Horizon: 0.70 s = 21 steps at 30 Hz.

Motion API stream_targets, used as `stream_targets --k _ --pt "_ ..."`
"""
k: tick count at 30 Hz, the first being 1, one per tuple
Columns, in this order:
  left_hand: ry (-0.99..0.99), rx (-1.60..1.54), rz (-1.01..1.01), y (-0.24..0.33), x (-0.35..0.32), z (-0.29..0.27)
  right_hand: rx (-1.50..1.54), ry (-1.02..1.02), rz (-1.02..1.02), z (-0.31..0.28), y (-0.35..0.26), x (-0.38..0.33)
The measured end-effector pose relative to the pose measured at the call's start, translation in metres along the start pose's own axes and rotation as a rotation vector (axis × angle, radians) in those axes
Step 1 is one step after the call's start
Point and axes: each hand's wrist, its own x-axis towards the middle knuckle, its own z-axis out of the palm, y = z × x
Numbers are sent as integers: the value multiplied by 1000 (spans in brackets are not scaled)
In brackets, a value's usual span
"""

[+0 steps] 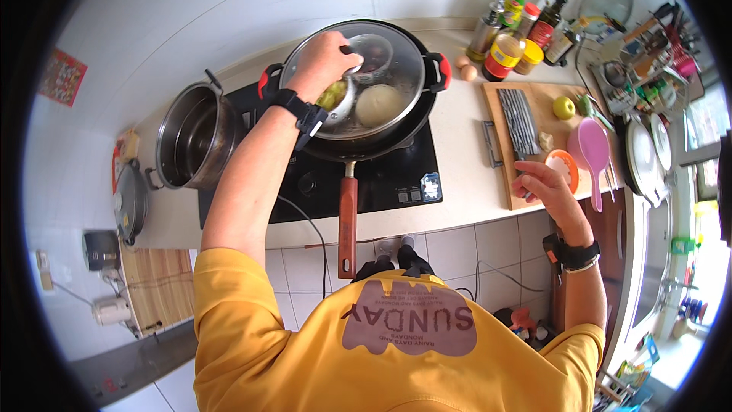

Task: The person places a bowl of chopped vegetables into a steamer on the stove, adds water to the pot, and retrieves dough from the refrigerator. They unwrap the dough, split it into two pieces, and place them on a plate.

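My left hand (326, 62) is closed on the dark knob of a round glass lid (408, 80), which lies over a wide dark pan (396, 141) on the hob. Through the glass show a pale round piece of food (379, 105), some yellow-green food (332, 95) and a small bowl (371, 57); steam blurs them. At the cutting board's near edge, my right hand (543, 185) has its fingers curled loosely over the dark handle of a broad kitchen knife. The knife's grey wavy-patterned blade (518, 120) lies on the wooden cutting board (545, 99).
The pan's wooden handle (348, 221) juts past the counter edge towards me. Left stands a deep steel pot (191, 137). Behind the board are two eggs (466, 69) and several bottles (505, 53). A green apple (563, 107), orange-rimmed bowl (563, 164) and pink strainer (591, 149) sit right.
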Motion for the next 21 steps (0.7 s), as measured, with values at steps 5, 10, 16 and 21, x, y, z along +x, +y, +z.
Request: stream_targets --k 5,10,16,21 --pt "-85 -263 -5 -13 4 6 -58 97 33 -6 32 -37" --pt "-110 -211 -60 -19 3 0 109 397 316 -49 87 -72" --pt "-67 -250 -189 -27 -74 -64 626 694 215 -112 146 -60" --pt "185 -126 -145 55 -212 -137 1124 624 90 -152 181 -17"
